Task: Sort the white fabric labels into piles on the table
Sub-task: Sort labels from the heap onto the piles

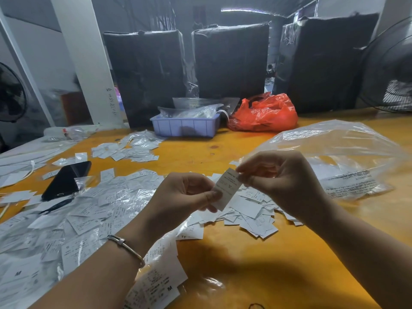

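Observation:
Both hands hold one white fabric label (226,187) above the yellow table (267,264). My left hand (182,195) pinches its lower end with thumb and fingers. My right hand (278,175) pinches its upper corner. Below them lies a loose heap of white labels (252,215). A wide spread of labels, some in clear sleeves (78,219), covers the table's left side. Another small pile of labels (127,149) lies farther back. A few labels marked M (156,284) lie under my left forearm.
A black phone (66,179) lies at the left. A large clear plastic bag (338,157) sits at the right. At the back stand a lilac tray (185,126) with bags, a red plastic bag (265,114) and dark wrapped bales (231,59). A fan (392,68) stands far right.

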